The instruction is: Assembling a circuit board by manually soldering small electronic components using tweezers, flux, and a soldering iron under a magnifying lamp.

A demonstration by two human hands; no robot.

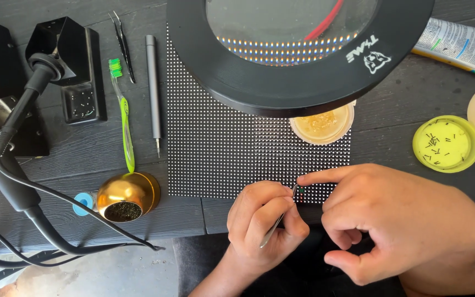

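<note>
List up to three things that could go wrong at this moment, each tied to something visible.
1. The tweezers in the left hand could slip and scratch the dotted panel.
2. The right hand might knock the yellow lid of tiny parts.
3. The amber pot on the panel could spill.

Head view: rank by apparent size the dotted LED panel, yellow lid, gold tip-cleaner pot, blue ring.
1. dotted LED panel
2. gold tip-cleaner pot and yellow lid: look about alike, not ranked
3. blue ring
</note>
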